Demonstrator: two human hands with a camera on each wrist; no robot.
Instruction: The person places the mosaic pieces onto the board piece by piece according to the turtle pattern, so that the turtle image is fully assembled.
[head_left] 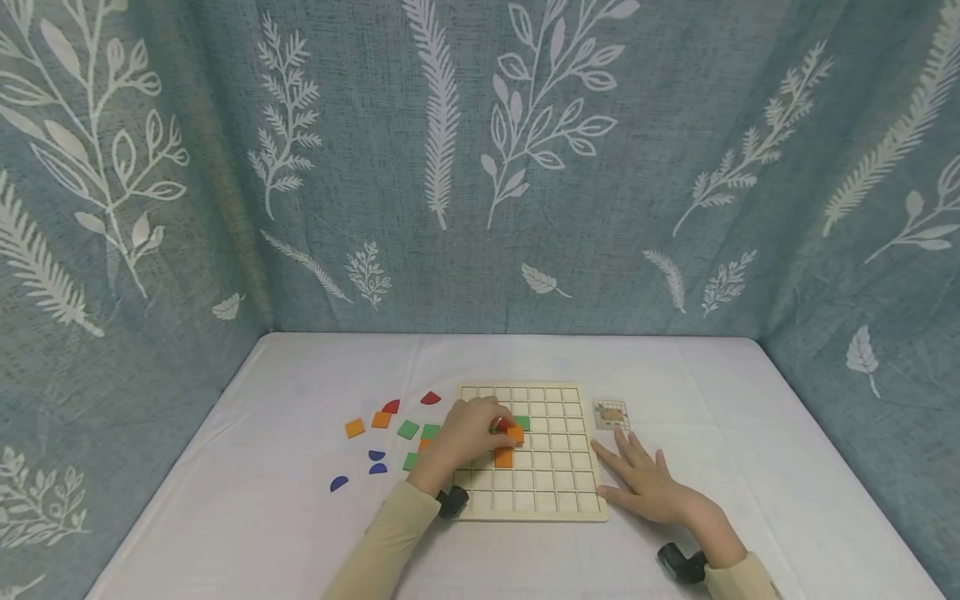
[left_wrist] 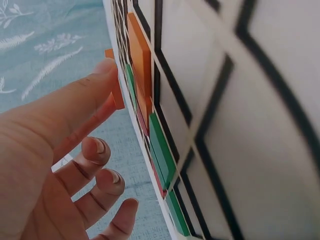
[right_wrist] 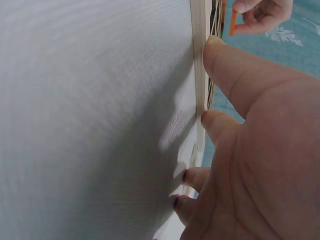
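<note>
Between thumb and forefinger my left hand [head_left: 474, 429] pinches an orange square tile [head_left: 516, 436], held just above the wooden grid board [head_left: 555, 515]. In the left wrist view that orange tile [left_wrist: 118, 92] stands off the board's face, and the other fingers are loosely bent. Another orange tile [head_left: 503, 457] and a green tile [head_left: 522, 423] lie in the grid close by; a red piece [head_left: 503, 425] shows partly behind the fingers. My right hand [head_left: 648, 483] is spread, its thumb and forefinger at the board's right edge [right_wrist: 200, 65].
Left of the board lie loose orange [head_left: 355, 428], green [head_left: 408, 429], red [head_left: 431, 398] and blue [head_left: 339, 483] pieces. A small printed pattern card [head_left: 612, 414] lies right of the board. A leaf-patterned curtain [head_left: 480, 167] hangs behind the white-covered table [head_left: 300, 375].
</note>
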